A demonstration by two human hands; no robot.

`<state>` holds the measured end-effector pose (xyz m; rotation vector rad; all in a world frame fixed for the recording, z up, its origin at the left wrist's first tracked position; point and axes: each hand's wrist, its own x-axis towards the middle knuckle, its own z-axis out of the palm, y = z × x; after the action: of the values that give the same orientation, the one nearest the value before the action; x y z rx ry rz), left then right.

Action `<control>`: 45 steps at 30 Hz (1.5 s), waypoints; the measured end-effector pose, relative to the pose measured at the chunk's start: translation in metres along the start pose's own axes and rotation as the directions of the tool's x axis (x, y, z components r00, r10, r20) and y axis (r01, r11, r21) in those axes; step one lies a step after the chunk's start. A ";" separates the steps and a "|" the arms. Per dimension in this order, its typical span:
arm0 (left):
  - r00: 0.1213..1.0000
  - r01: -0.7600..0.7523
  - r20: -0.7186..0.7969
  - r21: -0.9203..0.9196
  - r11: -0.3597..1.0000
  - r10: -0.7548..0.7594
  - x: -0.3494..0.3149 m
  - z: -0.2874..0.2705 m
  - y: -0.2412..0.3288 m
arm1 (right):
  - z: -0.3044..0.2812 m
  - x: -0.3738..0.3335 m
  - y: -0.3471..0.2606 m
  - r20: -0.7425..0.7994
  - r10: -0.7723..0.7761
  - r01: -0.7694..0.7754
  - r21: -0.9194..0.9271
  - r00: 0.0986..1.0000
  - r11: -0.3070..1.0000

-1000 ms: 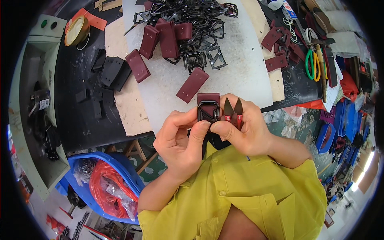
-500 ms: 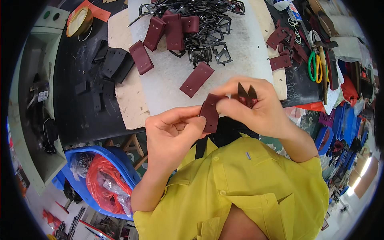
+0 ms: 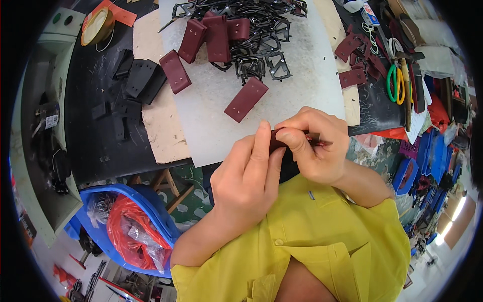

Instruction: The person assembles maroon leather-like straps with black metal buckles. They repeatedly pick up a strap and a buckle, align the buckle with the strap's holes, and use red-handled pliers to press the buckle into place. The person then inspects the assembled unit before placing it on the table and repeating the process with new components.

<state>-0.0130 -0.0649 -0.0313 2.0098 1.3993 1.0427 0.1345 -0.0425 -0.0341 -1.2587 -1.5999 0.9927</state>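
My left hand and my right hand meet just off the table's near edge. Between their fingertips they pinch a small maroon leather piece, mostly covered by the fingers. A pair of thread snips is tucked in my right hand, with only a bit of it showing. On the white board ahead lies a punched maroon leather piece. Beyond it are several similar pieces beside a heap of black metal buckles.
Black leather pieces lie at the left, by a round bowl. To the right are more maroon pieces and green-handled scissors. A blue bin with red plastic bags stands at the lower left.
Both hands have closed together around the leather piece, which is now turned and largely hidden. My left hand has moved right. The snip blades, plainly visible before, are now mostly covered.
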 end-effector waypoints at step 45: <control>0.839 0.515 0.175 -0.563 0.646 -0.516 0.018 -0.038 -0.029 | -0.035 0.026 -0.025 0.278 -0.292 0.395 -0.471 0.915 0.789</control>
<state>-0.0566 -0.0389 -0.0243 1.0568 1.3105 1.0325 0.1561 -0.0185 0.0041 -1.1633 -2.2601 0.4625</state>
